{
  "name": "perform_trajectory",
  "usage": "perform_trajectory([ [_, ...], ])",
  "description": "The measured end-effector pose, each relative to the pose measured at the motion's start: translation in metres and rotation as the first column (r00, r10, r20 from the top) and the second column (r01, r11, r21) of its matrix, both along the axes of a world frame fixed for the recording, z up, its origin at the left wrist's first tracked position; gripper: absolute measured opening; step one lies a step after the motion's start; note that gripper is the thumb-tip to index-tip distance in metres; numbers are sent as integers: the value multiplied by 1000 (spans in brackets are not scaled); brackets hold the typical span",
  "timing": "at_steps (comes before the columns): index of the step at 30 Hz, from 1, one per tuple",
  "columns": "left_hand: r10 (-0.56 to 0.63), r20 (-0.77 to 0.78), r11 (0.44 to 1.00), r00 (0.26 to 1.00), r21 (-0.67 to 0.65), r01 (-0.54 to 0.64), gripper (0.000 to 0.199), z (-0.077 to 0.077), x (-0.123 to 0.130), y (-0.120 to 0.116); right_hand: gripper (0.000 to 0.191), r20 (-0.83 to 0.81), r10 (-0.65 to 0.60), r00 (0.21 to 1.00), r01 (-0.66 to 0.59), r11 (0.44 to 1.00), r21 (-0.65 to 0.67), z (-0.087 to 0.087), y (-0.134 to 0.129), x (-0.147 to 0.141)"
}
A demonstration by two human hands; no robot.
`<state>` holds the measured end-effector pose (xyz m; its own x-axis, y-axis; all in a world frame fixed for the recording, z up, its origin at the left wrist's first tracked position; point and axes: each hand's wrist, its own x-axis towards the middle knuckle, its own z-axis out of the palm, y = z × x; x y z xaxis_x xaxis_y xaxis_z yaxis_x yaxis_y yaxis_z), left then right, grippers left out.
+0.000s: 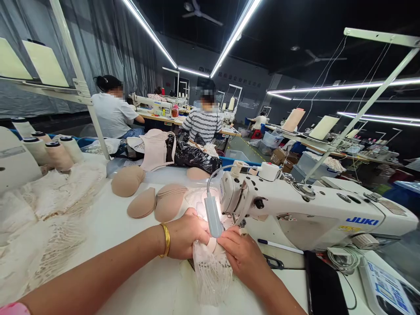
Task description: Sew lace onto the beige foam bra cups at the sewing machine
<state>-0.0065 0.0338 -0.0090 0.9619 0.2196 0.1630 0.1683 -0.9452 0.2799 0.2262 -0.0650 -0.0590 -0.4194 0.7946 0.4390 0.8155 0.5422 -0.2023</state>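
Note:
Under the needle end of a white sewing machine, a piece of pale lace fabric hangs toward me over the table edge. My left hand, with a gold bracelet at the wrist, is closed on the fabric's left side. From the right, my right hand pinches the fabric, fingers pressed together close to the needle area. A small grey lamp lights the spot and hides the needle and part of the fingertips. Beige foam bra cups lie in stacks just beyond my left hand.
Lace pieces cover the table's left side near thread cones. A phone, a pen and thread snips lie right of my right hand. Behind a black plastic bag, people sit at other machines.

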Motion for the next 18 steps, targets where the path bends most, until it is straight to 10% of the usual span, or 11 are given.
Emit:
perform_trajectory([
  [18,86,-1,993,996,78,-86,5,-6,3,8,34,-90,-146,985,159,973,168,1,3,11],
])
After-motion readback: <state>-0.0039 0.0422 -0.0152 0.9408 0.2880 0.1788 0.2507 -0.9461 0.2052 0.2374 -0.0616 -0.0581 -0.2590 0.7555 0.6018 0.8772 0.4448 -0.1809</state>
